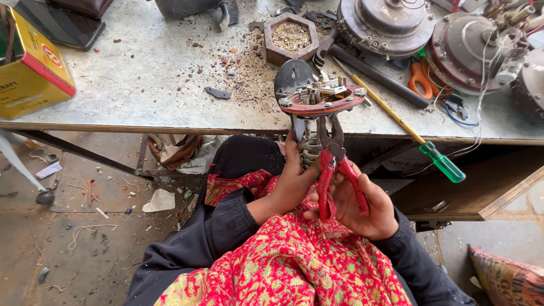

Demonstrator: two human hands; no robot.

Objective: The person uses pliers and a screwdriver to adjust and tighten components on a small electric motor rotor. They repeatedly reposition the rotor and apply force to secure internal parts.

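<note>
Below the edge of the scuffed grey bench (141, 73), the left hand (294, 178) is closed around the lower metal stem of a round switch assembly (320, 96), a reddish-brown disc crowded with small metal terminals and screws, backed by a dark rounded plate. It stands upright just in front of the bench edge, above the person's lap. The right hand (362, 207) grips red-handled pliers (337, 175), its fingers wrapped about both rubbery handles; the dull steel tips point up into the stem just under the disc. A bright red cloth (294, 260) with yellow-green floral print lies over the lap between dark sleeves. On the bench, gritty brown debris is scattered around a hexagonal wooden tray (290, 37). A long screwdriver (408, 130) with a translucent green handle juts over the edge, beside domed, dusty metal motor housings (388, 22). A yellow tin (31, 65) sits at the far left.
</note>
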